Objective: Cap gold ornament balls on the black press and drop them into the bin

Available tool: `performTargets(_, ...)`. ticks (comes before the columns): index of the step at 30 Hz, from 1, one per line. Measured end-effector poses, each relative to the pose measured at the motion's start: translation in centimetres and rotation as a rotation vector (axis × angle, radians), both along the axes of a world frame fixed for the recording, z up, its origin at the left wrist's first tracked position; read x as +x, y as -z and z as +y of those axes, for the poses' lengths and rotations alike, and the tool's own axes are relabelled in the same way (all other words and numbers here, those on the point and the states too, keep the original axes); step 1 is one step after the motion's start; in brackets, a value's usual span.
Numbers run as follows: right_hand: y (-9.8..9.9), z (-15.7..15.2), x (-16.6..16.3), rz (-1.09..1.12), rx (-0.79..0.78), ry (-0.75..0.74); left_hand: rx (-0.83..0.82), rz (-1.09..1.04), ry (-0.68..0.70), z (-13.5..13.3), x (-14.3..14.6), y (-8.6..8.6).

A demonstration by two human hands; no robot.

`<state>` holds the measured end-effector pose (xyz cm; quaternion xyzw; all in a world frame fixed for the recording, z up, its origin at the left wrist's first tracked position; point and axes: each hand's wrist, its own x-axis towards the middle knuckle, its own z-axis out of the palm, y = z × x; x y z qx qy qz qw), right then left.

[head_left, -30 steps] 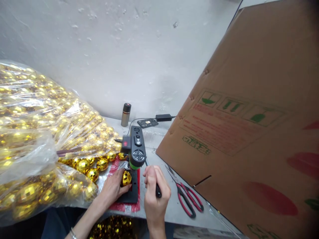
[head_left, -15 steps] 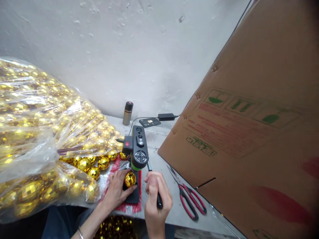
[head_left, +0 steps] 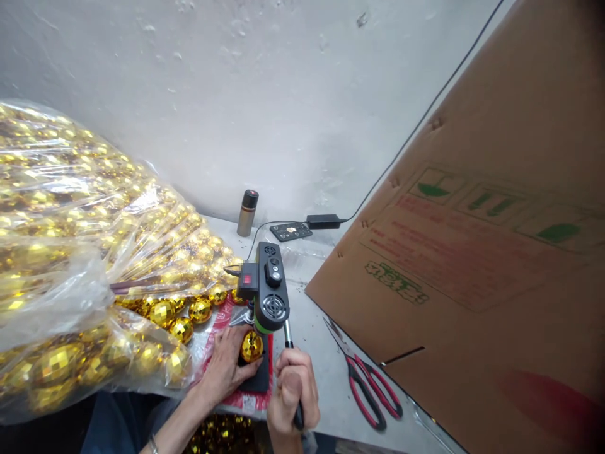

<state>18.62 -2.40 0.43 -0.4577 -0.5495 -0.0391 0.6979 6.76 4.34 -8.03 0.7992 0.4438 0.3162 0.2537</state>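
The gold ball (head_left: 252,346), just beside the big bag (head_left: 70,252) of like balls, sits on the base (head_left: 261,380) under the small press (head_left: 270,287), the left hand (head_left: 227,369) closed around it and the right hand (head_left: 292,391) fisted on the lever (head_left: 287,331): pressing seems in hand, needing the ball kept centred.

Left grip (head_left: 227,372) curls low with fingers pinched together; right grip (head_left: 292,392) stands fisted, thumb on top.

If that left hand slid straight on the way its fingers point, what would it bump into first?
The left hand touches the gold ball; beyond it, probably the black machine, though depth is unclear.
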Motion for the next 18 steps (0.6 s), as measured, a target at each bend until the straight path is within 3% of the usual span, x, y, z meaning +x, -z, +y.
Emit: performTargets(18, 1.05, 0.22, -0.2, 0.027, 0.004, 0.034, -0.1, -0.031, -0.009, -0.03, 0.36, -0.94)
